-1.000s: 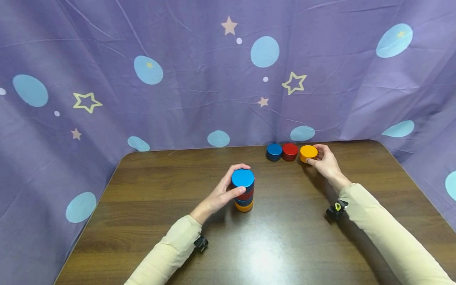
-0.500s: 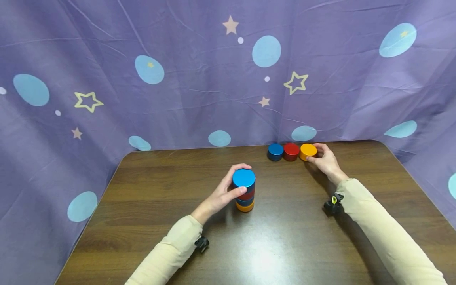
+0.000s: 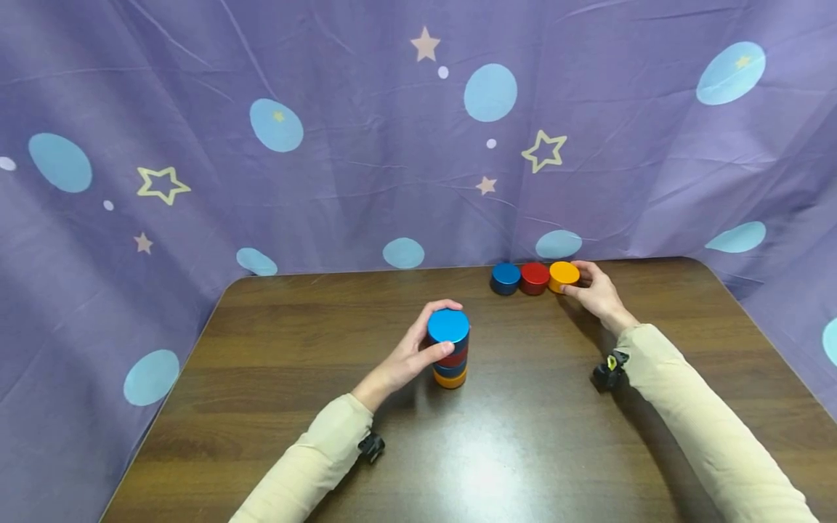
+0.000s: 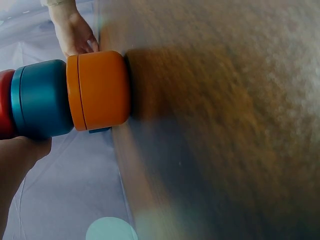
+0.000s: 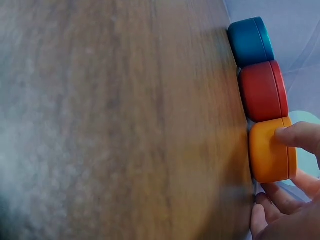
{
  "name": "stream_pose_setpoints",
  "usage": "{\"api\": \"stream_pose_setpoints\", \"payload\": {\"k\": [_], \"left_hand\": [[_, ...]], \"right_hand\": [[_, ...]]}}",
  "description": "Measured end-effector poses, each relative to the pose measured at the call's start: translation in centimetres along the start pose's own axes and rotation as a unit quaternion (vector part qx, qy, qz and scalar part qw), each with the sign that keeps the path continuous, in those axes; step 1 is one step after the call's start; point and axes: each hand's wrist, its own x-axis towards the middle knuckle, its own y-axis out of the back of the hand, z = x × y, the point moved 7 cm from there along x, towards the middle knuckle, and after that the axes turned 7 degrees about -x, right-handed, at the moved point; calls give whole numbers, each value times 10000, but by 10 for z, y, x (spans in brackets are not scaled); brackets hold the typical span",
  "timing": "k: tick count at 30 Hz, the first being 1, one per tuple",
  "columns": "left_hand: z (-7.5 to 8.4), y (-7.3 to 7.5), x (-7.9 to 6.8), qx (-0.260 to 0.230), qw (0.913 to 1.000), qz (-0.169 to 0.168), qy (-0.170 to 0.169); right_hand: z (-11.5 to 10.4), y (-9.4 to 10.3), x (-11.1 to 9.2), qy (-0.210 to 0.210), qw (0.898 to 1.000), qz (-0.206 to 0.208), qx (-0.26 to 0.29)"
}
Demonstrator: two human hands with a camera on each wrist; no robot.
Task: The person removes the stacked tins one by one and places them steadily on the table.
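In the head view, a left hand (image 3: 405, 357) grips an upright stack of smooth, metallic-looking cylinders, the thumb across the near side and the other fingers curled behind, mostly out of sight. From the top run a bright-topped blue cylinder (image 3: 448, 325), a dark red cylinder (image 3: 453, 358), a dark blue cylinder (image 3: 450, 370) and an orange cylinder (image 3: 450, 380) standing on the brown wood-grain table (image 3: 294, 363); the thumb covers part of the upper two. The stack's long axis is vertical. At the table's back edge a right hand (image 3: 598, 294) pinches a squat yellow-orange cylinder (image 3: 564, 276), its far right side hidden by that hand. To its left stand a squat red cylinder (image 3: 535, 279) and a squat blue cylinder (image 3: 506, 279); all three have their round tops up, their row running along the edge. Both pale sleeves (image 3: 307, 457) are cut off by the frame.

In the left wrist view, the stack appears sideways, its base towards the right; its top is cut off at the left, as is most of the left hand. A blue sliver below the orange cylinder is too small to identify.

In the right wrist view, the row appears tilted, tops towards the right, neighbours apparently touching. The right hand, partly cropped, has one digit against the yellow-orange cylinder's side.
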Motion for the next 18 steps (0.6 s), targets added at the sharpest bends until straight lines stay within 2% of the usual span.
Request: {"api": "stream_pose_setpoints", "payload": {"k": [18], "left_hand": [[-2, -1, -1, -20, 10000, -47, -15]], "right_hand": [[0, -1, -1, 63, 10000, -15, -54]]}}
